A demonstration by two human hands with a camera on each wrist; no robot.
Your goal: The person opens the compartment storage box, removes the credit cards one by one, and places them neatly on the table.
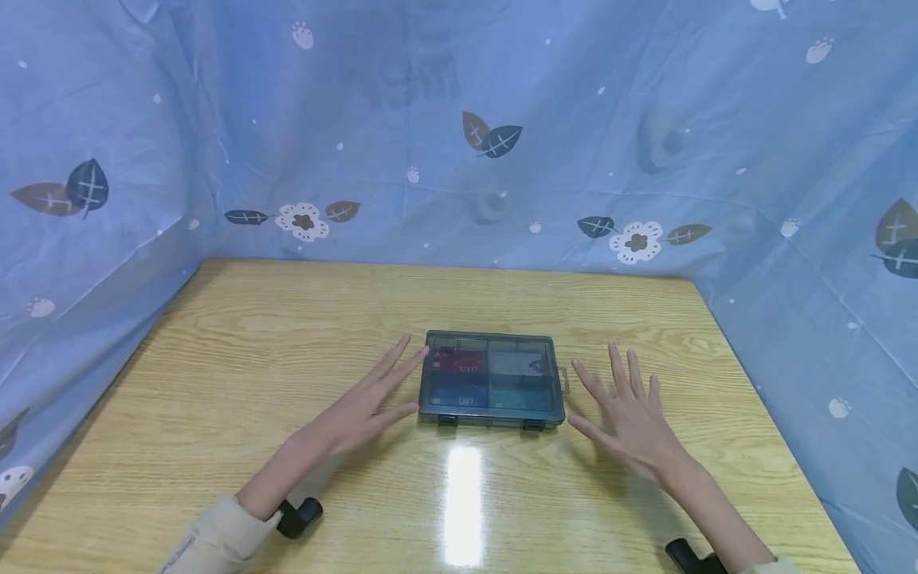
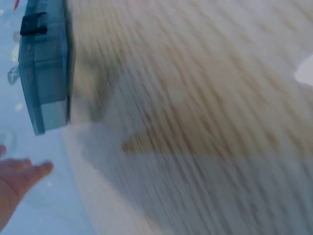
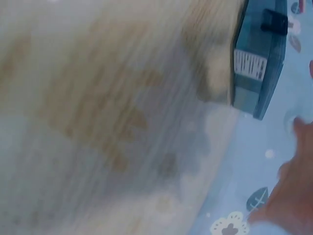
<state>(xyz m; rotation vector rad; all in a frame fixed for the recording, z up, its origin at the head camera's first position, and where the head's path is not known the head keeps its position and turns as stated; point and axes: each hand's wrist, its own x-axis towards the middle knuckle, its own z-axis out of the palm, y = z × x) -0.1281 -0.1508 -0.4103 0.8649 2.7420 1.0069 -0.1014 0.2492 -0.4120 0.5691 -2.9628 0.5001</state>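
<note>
A flat, dark translucent plastic case (image 1: 522, 399) with black latches on its near side lies on the wooden table. Through its lid show compartments with cards, one red and one blue, marked VIP. On the case's left side my left hand (image 1: 362, 410) hovers with fingers spread, fingertips right by the edge. My right hand (image 1: 634, 426), fingers also spread, is off the case's right side. Both hands hold nothing. In the right wrist view a barcode label (image 3: 250, 64) shows on the side of the case (image 3: 259, 44). The left wrist view shows the case (image 2: 49, 73) end-on.
The light wooden table (image 1: 287, 319) carries a bright glare patch in front of the case. Blue patterned cloth (image 1: 402, 119) hangs behind it and along both sides. A black wrist-worn device (image 1: 300, 516) sits beneath the left wrist, another (image 1: 692, 558) at the right.
</note>
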